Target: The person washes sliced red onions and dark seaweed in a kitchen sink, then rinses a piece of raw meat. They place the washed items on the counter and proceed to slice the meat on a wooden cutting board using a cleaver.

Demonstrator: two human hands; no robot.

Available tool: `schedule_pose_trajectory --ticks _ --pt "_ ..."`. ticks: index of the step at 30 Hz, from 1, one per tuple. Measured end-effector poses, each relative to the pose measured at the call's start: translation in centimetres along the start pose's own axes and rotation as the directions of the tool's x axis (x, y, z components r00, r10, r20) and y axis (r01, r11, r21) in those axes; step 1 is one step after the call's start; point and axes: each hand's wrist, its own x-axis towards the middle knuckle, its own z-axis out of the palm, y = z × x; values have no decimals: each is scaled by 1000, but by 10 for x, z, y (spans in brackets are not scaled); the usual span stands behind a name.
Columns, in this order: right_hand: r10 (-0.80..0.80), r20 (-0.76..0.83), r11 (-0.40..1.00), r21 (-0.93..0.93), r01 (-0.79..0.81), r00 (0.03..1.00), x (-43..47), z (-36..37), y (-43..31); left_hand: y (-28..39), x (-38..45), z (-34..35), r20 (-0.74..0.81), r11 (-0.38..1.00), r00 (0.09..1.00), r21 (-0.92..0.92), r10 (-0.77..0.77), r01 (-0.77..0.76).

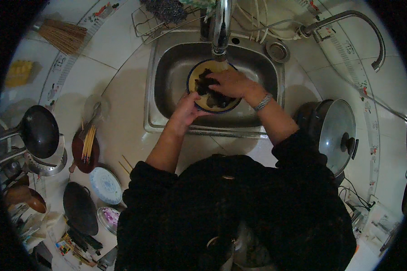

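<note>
A yellow bowl [192,80] with a dark blue rim is held tilted over the stainless steel sink [162,91], below the chrome tap [220,44]. My left hand [187,110] grips its near left edge, thumb on the rim and fingers underneath. Inside lies a clump of dark, wet, leafy food [219,100], whose exact kind I cannot tell. My right hand [232,83] reaches in from the right and touches this clump with fingers apart. Water seems to run from the spout onto the back of that hand. A metal-banded watch [264,102] circles my right wrist.
Behind the sink are a wire rack [149,28] and a drain strainer [277,50]. A lidded pot [337,135] stands at right, under a curved tap [363,15]. At left are chopsticks [89,144], a patterned plate [105,185], a black pan [40,131] and a whisk brush [62,35].
</note>
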Motion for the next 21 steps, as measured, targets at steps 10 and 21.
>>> schedule_pose_trajectory --ticks 10,21 --pt "-101 -307 972 -235 27 946 -5 28 -18 7 -5 20 98 997 994 -66 47 -41" --pt "119 -20 982 -142 -121 993 9 7 -19 8 -12 24 43 996 999 87 -2 -1"
